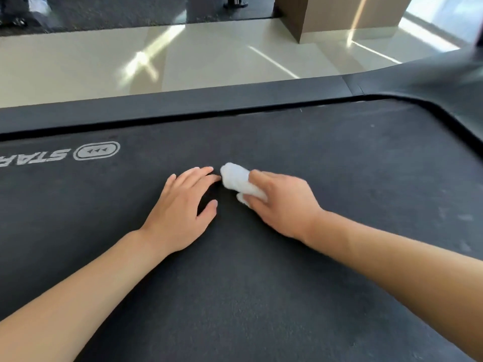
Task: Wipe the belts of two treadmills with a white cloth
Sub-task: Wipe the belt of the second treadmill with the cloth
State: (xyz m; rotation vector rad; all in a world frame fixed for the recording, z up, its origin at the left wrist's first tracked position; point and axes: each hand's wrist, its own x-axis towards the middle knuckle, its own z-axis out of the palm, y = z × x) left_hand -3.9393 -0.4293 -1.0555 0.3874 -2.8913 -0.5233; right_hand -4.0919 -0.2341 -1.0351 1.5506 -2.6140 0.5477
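Treadmill belt [261,283] under both hands, white cloth [239,181] in right hand [282,202].

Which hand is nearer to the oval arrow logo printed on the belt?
Left. The left hand lies flat on the belt, to the right of the arrow logo and nearer the camera. The right hand, gripping the white cloth, is farther right.

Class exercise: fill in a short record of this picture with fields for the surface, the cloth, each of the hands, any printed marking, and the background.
surface: dark treadmill belt, dusty pale specks at the right
cloth: white cloth, bunched, on the belt
right hand: grips the cloth
left hand: flat on the belt, fingers straight, holds nothing
marking: white logo at the left, partly cut off
background: side rail, pale tiled floor
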